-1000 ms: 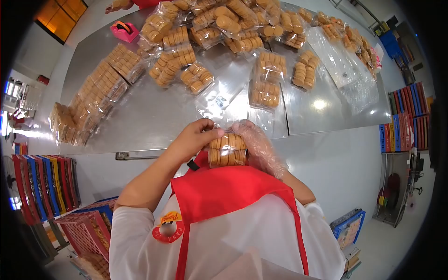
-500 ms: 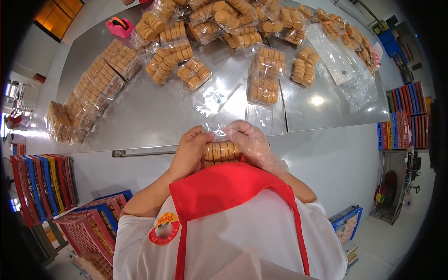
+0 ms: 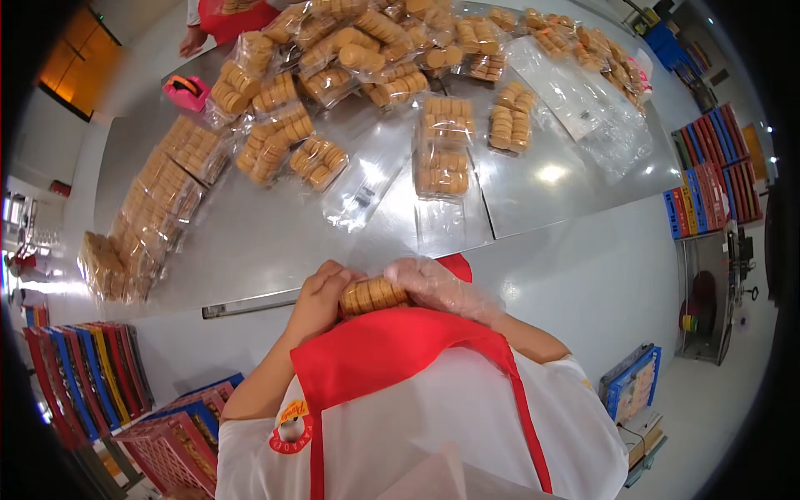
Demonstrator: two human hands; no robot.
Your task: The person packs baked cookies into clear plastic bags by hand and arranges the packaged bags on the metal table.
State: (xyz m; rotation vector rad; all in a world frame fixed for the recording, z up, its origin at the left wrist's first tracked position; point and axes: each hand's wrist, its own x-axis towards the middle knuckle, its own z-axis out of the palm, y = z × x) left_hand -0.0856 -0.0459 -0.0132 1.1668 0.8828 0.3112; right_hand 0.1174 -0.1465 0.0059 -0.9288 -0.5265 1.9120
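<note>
Close to my apron, a plastic-wrapped pack of round cookies is held between both hands, just off the near edge of the metal table. My bare left hand grips its left end with the fingers curled. At the other end is my right hand, in a clear plastic glove, its fingers closed over the pack's upper right side. The underside of the pack is hidden by the red apron. Flat clear bags lie on the table ahead of my hands.
Cookie packs are heaped at the far side, with a row of packs at left. A pink tape dispenser stands near a person in a red apron. More plastic bags lie right. Crates stand left.
The pack has tilted in my hands, and the clear film end I was pinching above it is now folded down. My view has turned slightly, bringing another person into sight at the top left.
</note>
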